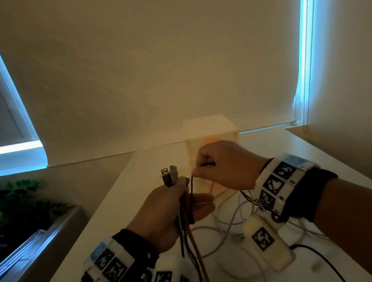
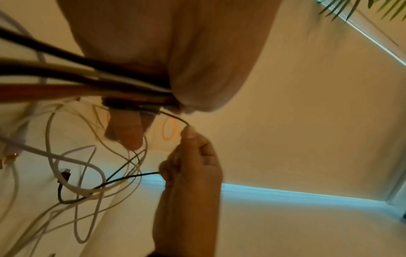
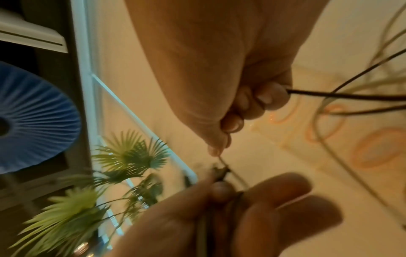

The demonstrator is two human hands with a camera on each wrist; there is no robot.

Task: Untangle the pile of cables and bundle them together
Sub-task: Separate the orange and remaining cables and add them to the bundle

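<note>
My left hand [image 1: 167, 208] grips the cable bundle [image 1: 183, 218] above the table [image 1: 121, 202]; my right hand [image 1: 224, 166], just beside it, pinches a black cable [image 1: 191, 185].

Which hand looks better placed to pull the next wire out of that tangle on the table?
The right hand. It already pinches a thin black cable and sits above the loose white cables, while the left hand is full, gripping the gathered bundle.
</note>
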